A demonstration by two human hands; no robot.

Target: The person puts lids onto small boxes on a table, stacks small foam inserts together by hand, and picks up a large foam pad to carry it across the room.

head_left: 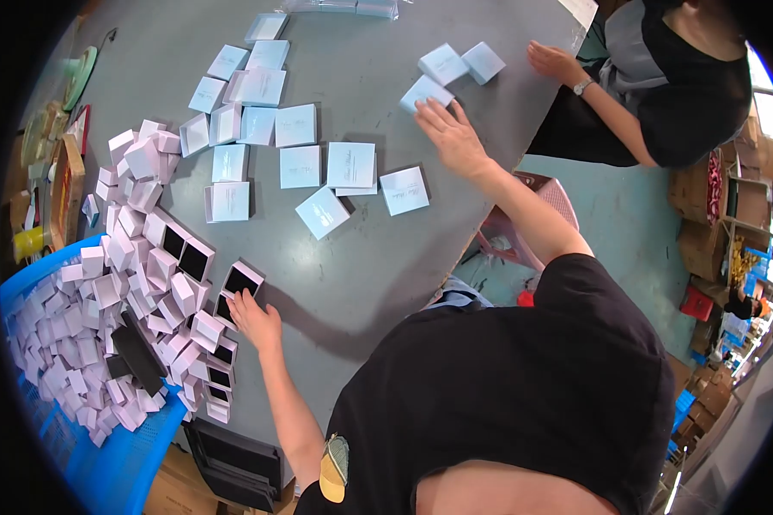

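Right hand (452, 137) splayed on a printed box (423, 93), left hand (256, 324) spread against a black-lined box (244, 281)! Across the tabletop (378, 266), a blue basket (116, 472) brims with pale boxes (77, 354), mostly looking unlined, so plenty seems left; only a short row shows black linings (196, 260).

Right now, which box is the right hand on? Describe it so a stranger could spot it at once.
On the grey table, find the group of three pale blue boxes near the other person's hand. The target box is the lowest of them in the picture. Unlike its two neighbours, it is partly covered by the right hand.
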